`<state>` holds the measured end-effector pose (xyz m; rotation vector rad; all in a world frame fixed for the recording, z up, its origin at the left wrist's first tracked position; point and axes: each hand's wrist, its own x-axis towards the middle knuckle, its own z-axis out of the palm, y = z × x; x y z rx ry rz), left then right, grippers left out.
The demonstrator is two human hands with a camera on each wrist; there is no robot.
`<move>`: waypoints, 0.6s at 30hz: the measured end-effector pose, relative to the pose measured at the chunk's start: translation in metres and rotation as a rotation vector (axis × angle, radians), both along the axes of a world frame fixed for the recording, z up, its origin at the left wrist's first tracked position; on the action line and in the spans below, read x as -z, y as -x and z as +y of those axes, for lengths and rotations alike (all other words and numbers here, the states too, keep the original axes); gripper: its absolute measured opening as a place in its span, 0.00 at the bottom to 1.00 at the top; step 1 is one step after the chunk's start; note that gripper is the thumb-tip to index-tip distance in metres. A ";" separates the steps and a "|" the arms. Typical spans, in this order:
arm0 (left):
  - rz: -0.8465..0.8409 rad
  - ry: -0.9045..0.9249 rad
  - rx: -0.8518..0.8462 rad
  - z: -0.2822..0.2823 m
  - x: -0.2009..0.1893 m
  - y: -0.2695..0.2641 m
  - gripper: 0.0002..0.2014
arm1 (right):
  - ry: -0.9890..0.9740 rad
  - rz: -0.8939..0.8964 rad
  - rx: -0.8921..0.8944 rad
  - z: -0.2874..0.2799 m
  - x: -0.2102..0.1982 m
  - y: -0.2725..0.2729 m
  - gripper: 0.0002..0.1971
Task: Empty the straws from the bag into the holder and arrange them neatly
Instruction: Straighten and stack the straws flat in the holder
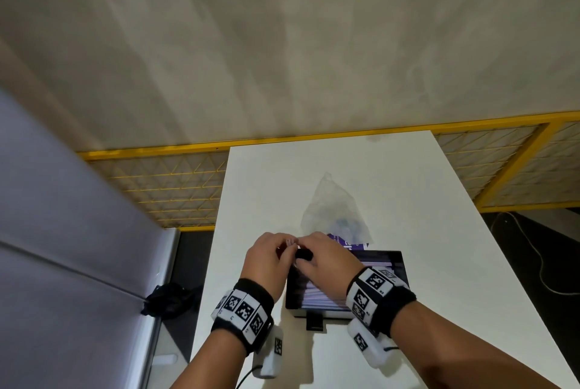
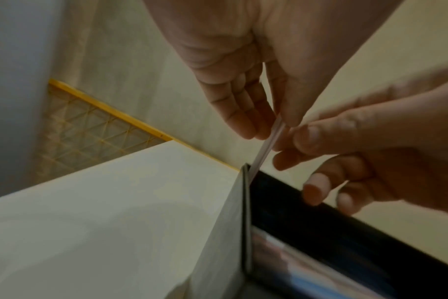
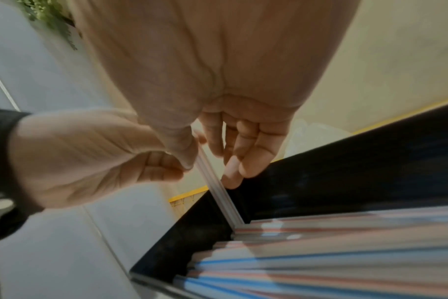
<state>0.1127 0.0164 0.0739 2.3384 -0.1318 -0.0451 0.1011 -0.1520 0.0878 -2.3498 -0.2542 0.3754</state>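
Observation:
A black box holder [image 1: 399,258] stands on the white table [image 1: 266,187] with several wrapped straws [image 1: 317,291] lying flat inside it. Both hands meet over its far left corner. My left hand [image 1: 288,247] pinches the upper end of a thin wrapped straw [image 2: 265,149] between thumb and fingers. My right hand [image 1: 303,258] pinches the same straw [image 3: 215,184] just beside it. The straw slants down into the holder's corner [image 3: 237,223]. The clear bag [image 1: 332,209] lies crumpled and flat beyond the holder.
A purple card [image 1: 350,243] pokes out between the bag and the holder. A yellow mesh fence [image 1: 163,187] runs behind the table. A grey panel [image 1: 62,231] stands at the left with a black bundle [image 1: 169,297] at its foot. A cable [image 1: 540,266] trails on the floor at the right.

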 end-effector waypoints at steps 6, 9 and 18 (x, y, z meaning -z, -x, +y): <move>-0.196 0.136 0.055 -0.003 -0.056 0.016 0.05 | -0.045 -0.093 -0.003 0.000 -0.012 0.006 0.10; -0.187 0.313 0.004 0.000 -0.070 0.021 0.04 | -0.029 -0.168 -0.037 -0.008 -0.022 0.009 0.13; 0.114 0.355 -0.062 -0.015 -0.013 0.030 0.06 | 0.395 -0.051 -0.102 -0.069 -0.009 0.028 0.16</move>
